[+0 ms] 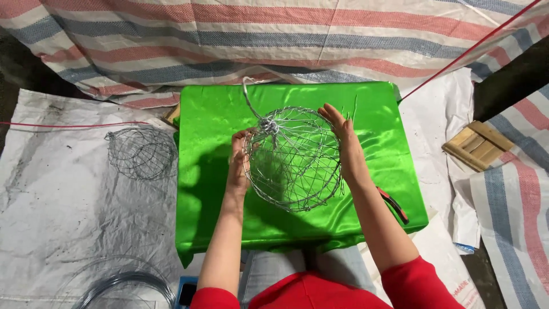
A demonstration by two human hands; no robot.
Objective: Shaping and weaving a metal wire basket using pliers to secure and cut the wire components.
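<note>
Two hands on one wire basket [293, 160] — held tilted above the green-draped tabletop [211, 189], twisted knot and hook end [251, 97] pointing up-left. Left hand [239, 163] curled round the rim at the left side, fingers closed on the wire; right hand [342, 143] flat and mostly open, palm pressed against the right rim, bracing rather than gripping. Looks like mid-shaping or checking of the frame — mesh already woven. Next move likely needs a firm left-hand hold while rotating or bending loose strands at the right. Red-handled pliers [393, 205] lying by the right forearm. Second finished basket [142, 151] on the white sack left, well apart; coiled wire [123, 286] near the bottom edge.
</note>
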